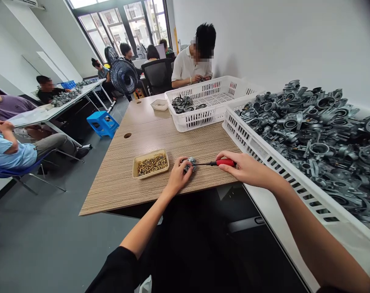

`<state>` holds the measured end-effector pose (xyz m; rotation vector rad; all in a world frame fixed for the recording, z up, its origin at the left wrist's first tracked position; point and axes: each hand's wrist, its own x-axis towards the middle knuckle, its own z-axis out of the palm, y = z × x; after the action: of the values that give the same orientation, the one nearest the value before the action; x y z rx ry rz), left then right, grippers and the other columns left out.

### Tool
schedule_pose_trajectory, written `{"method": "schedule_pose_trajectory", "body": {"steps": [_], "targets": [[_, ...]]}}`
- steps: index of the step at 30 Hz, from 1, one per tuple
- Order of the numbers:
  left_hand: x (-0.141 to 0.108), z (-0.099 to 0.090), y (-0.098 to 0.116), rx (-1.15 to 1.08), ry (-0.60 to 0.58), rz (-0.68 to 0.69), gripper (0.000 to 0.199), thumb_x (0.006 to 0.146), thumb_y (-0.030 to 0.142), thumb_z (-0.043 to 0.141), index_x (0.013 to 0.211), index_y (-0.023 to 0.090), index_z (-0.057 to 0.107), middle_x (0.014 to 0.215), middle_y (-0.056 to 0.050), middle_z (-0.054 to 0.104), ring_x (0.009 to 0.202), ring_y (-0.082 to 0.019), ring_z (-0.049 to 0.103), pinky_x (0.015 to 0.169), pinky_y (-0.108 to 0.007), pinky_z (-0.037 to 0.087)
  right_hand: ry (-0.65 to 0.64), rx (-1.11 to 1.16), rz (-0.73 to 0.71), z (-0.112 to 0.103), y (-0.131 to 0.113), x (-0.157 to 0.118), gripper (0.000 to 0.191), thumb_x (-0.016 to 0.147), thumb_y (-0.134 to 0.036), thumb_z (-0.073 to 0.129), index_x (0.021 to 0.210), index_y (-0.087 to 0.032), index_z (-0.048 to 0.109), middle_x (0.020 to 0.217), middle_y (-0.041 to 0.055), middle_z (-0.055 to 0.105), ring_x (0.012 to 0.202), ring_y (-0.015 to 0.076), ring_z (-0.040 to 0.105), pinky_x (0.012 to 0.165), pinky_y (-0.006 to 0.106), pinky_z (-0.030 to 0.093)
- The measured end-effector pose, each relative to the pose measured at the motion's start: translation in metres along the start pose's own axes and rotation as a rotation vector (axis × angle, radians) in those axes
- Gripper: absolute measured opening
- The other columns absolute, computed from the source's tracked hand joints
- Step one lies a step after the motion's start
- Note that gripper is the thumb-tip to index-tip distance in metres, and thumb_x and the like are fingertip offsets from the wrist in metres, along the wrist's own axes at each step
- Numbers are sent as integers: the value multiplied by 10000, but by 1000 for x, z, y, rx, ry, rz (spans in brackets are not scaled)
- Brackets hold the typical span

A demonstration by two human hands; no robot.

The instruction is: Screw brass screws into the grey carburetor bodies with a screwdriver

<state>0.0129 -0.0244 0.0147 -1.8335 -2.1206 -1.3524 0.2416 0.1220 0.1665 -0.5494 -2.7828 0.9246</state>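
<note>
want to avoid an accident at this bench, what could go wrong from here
The screwdriver in the right hand points at the small metal part in the left hand, so a slip could jab those fingers.
The shallow tray of brass-coloured pieces sits beside the left hand, so a knock might spill them.
Metal parts are heaped high in the white crate near the right hand, so one could perhaps tumble out.

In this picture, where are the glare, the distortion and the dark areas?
Head view: the windows glare nearly white in places; head view: wide-angle stretching seems to lengthen the right forearm toward the edge; head view: top right corner dark, little detail below the near edge of the tabletop.
</note>
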Motion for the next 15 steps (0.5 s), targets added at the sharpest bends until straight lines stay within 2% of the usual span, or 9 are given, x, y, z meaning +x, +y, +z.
{"method": "schedule_pose_trajectory", "body": {"steps": [7,15], "targets": [[-1,0,1,21,1,-4,123,988,267,568,1078,218,637,1271,-102,557,1253,-221,562,1064,-386,501,-9,6,-6,3,-2,0,285,954,-448,502,1077,-234,646,960,50,732,791,209,639,713,305,422],[0,-2,5,4,6,-6,122,993,279,569,1070,217,639,1269,-100,561,1247,-220,565,1076,-390,492,-41,99,114,6,-6,0,331,983,-532,472,985,-237,623,669,-8,674,625,171,602,610,278,393]]}}
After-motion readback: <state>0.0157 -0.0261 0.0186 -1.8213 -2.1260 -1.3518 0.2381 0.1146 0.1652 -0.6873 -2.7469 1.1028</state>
